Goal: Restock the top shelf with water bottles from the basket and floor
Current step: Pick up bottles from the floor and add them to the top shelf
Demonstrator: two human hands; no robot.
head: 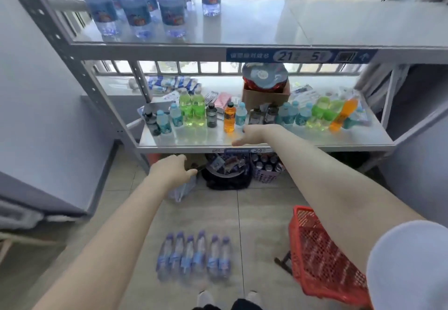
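Observation:
Several water bottles (194,256) with purple caps lie side by side on the tiled floor just in front of my feet. A red mesh basket (322,259) sits on the floor to their right, partly behind my right arm. On the top shelf (291,24) several tall water bottles (138,2) stand at the left end. My left hand (172,168) hangs in the air with loosely curled fingers and holds nothing. My right hand (252,135) is stretched out, fingers relaxed and empty, in front of the middle shelf's edge.
The middle shelf (194,140) carries green, orange and blue drink bottles and a cardboard box (265,96). Under it stand a purple basket of cans (265,168), a dark bag (226,176) and a plastic bag. A grey cabinet is at the left.

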